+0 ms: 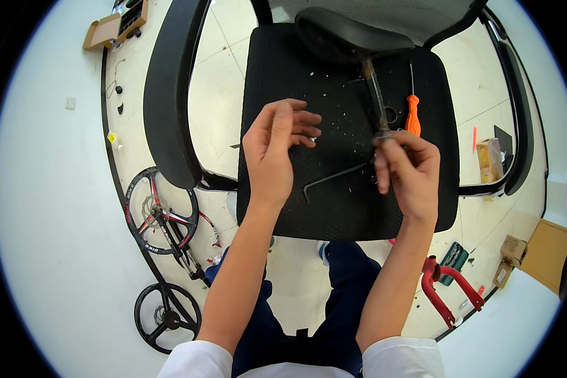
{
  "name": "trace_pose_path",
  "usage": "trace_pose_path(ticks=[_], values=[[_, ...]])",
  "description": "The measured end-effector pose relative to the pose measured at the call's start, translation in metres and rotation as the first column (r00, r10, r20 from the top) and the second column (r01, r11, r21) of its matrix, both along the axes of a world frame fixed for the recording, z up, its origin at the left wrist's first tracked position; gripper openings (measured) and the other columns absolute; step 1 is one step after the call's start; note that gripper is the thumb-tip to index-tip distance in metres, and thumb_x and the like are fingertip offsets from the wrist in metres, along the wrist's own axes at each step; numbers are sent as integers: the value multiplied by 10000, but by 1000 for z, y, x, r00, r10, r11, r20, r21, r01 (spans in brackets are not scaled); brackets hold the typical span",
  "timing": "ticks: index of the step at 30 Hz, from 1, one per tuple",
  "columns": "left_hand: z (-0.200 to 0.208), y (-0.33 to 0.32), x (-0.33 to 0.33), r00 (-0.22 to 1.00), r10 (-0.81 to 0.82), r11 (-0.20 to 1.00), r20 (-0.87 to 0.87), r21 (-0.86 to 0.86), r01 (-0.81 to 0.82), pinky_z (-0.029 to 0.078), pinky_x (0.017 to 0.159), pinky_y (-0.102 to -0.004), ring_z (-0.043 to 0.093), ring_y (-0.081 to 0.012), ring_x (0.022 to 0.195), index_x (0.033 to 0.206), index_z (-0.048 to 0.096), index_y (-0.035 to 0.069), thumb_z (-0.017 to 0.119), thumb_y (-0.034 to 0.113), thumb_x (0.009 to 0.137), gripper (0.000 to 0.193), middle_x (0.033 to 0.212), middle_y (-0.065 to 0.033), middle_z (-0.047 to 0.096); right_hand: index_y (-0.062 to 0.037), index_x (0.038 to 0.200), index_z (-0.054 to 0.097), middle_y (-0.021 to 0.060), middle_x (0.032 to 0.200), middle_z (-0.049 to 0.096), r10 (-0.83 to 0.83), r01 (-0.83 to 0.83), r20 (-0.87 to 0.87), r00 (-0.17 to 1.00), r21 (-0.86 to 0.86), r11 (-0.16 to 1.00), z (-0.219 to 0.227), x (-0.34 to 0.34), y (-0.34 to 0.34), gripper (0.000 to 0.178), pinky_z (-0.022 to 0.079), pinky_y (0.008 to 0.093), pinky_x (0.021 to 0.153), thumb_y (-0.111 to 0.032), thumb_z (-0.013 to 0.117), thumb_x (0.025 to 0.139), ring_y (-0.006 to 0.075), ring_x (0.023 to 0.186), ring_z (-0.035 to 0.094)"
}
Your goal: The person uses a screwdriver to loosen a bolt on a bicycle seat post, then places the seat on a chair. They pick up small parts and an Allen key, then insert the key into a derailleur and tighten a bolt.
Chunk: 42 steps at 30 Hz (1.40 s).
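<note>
Pale floor tiles (299,272) lie beneath a black office-chair seat (359,223), which serves as the working surface. At the near right, on the floor, is a red bicycle frame part (430,269). On the near half of the seat lies a black hex key (334,176). Above it, the right hand (411,165) pinches the near end of a seatpost (375,91) between thumb and fingers; what the fingertips cover I cannot tell. The left hand (274,142) holds nothing visible, its fingers loosely spread and bent. Farther, right of the post, are a small ring (391,115) and an orange-handled screwdriver (412,114). Farthest is the bicycle saddle (346,33), on the post's far end; whether it touches the seat is unclear. Probably the post is stiff and slightly greasy, the saddle softer and heavier; mid-post and saddle underside should give the safest hold.
</note>
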<state>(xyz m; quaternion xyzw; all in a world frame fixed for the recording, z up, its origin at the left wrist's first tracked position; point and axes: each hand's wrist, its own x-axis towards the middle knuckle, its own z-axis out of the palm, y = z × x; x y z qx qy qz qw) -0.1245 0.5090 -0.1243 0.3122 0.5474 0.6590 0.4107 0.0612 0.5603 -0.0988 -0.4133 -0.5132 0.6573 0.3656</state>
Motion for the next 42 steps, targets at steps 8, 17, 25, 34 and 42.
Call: trace_pose_path(ticks=[8,17,25,34,42], values=[[0,-1,0,994,-45,997,103,-58,51,494,638,-240,650,-146,731,995,636,-13,413,321,1034,404,856,-110,690,91,921,658,82,644,624,11,-18,-148,989,-49,999,-5,-9,-1,146,435,202,420,-52,634,900,99,463,559],[-2,-2,6,991,-126,991,35,-33,127,477,628,-231,625,-122,731,1033,661,-19,502,255,1003,318,852,-90,683,57,923,669,60,647,617,-15,19,90,996,-45,999,-6,-16,0,131,423,195,414,-68,637,906,84,470,551],[1,-5,10,976,-217,976,23,-10,218,506,707,-232,634,-119,810,1120,648,-47,589,117,952,242,936,-91,675,60,919,663,59,651,618,45,-45,5,999,-58,997,-9,-20,-2,136,421,204,413,-71,629,917,81,471,544],[-1,-3,12,965,-258,963,45,87,254,533,740,-244,646,-127,838,1013,682,-56,708,-11,827,193,987,-102,661,69,943,659,78,680,637,107,-111,-75,991,-54,992,-6,-13,-1,126,456,214,450,-46,636,899,102,502,571],[6,-7,5,987,-148,987,-59,56,151,528,791,-212,642,-102,860,1034,664,-56,702,-53,826,211,998,-90,666,37,929,600,126,750,652,-161,156,-259,952,-40,987,-8,5,2,99,488,223,483,-16,640,856,130,558,613]])
